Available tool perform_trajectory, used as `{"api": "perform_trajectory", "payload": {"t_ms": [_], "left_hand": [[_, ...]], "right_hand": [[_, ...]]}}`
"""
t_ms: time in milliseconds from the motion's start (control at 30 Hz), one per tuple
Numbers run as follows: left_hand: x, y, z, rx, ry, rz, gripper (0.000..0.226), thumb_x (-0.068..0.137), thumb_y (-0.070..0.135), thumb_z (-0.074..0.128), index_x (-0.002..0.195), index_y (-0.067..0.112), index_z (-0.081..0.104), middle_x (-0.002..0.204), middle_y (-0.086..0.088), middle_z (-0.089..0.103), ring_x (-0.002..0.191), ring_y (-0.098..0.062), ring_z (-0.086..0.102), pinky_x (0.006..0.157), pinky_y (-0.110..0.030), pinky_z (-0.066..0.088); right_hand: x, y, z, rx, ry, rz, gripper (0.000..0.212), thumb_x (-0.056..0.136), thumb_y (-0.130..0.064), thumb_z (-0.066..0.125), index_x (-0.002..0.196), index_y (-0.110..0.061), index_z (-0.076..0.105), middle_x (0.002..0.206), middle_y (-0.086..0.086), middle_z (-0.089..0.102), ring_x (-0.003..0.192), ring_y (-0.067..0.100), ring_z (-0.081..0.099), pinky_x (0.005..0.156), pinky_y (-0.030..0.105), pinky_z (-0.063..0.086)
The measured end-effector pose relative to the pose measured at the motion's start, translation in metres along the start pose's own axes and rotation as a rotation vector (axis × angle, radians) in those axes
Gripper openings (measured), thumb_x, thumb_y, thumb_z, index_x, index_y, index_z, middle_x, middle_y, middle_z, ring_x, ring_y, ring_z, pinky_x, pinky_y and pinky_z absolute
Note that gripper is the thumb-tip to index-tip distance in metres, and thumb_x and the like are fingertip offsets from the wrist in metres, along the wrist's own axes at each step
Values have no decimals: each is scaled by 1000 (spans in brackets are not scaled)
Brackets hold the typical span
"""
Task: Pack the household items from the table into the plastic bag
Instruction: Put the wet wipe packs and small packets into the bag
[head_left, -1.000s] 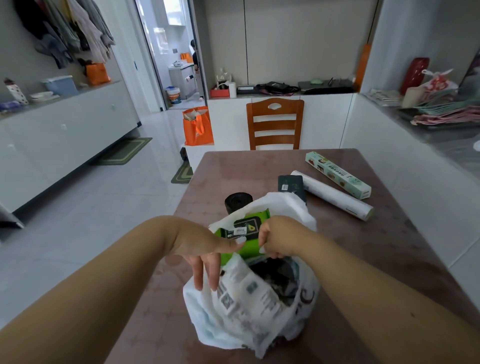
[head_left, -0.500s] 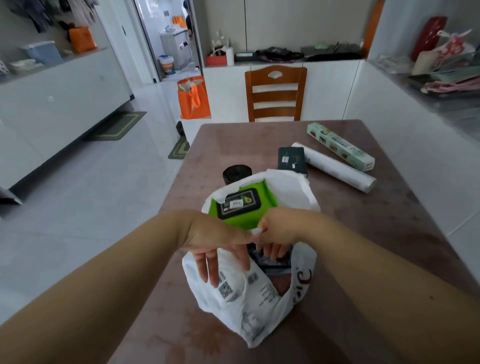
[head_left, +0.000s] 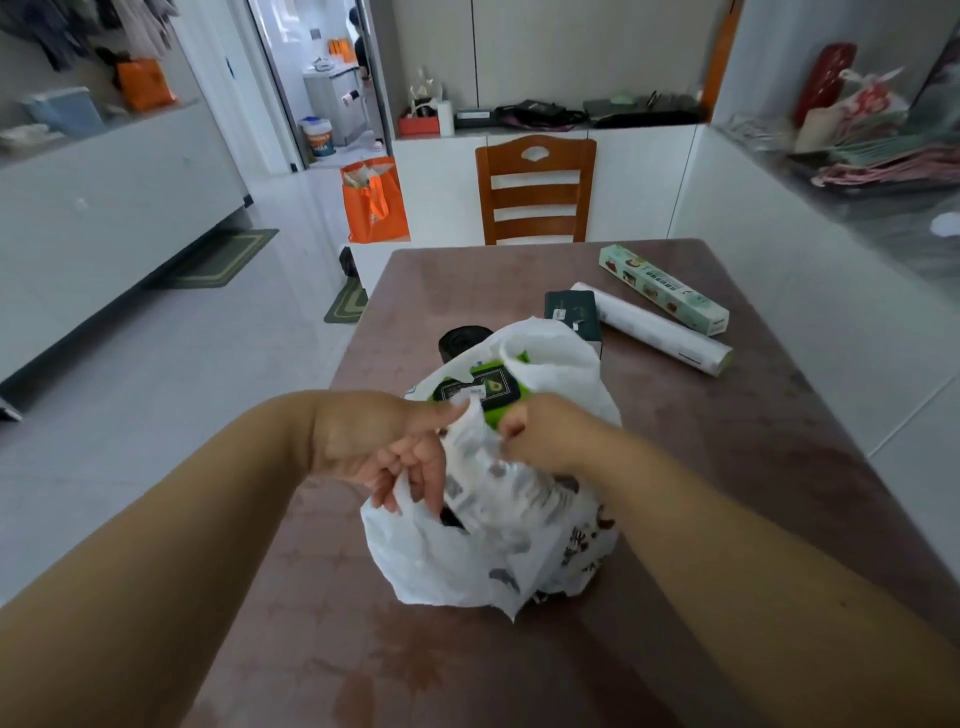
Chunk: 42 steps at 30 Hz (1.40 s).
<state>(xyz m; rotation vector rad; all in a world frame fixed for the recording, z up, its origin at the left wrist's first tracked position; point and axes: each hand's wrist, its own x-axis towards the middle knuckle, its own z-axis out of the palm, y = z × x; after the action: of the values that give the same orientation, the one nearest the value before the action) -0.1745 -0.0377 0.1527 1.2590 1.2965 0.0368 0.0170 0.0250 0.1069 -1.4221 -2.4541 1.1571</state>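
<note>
Both forearms bare, no sleeves; left hand (head_left: 384, 447) & right hand (head_left: 545, 436) ungloved.

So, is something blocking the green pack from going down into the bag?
Possibly: a flap of the bag, pinched by the left hand and right hand, lies across the mouth before the green pack.

A single head-worn wide-angle view looks forward and down along the table (head_left: 779, 467), close above both forearms at lower frame, the room bending toward the edges.
</note>
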Motion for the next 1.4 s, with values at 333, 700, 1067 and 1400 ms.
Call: {"api": "perform_trajectory", "payload": {"t_ms": [333,700,1067,1400], "left_hand": [[-25,9,-28,-117,77,171,94,51,91,52,76,3,77,60,-7,65,50,-16,54,52,-24,44],[-15,36,-44,-62,195,196,102,48,92,52,103,8,71,86,-16,71,58,-22,66,58,-31,57],[34,94,-110,-125,510,244,77,76,75,37,101,10,69,82,-12,70,53,-17,55,47,-26,41],[149,101,-140,-231,507,62,56,95,55,39,115,8,62,101,-14,67,83,-25,63,62,-31,50]], "right_hand": [[13,5,-9,-25,-175,269,29,98,-15,48,101,5,68,73,10,64,62,21,60,74,32,53],[-1,-9,-74,398,30,61,26,92,-21,60,95,3,70,77,10,67,64,18,62,70,28,54],[65,-2,-183,590,451,129,30,91,-30,61,104,-3,64,83,12,65,68,20,58,66,29,50],[214,114,-106,51,333,559,112,62,-65,71,144,-6,22,133,10,52,118,28,54,93,37,48]]}}
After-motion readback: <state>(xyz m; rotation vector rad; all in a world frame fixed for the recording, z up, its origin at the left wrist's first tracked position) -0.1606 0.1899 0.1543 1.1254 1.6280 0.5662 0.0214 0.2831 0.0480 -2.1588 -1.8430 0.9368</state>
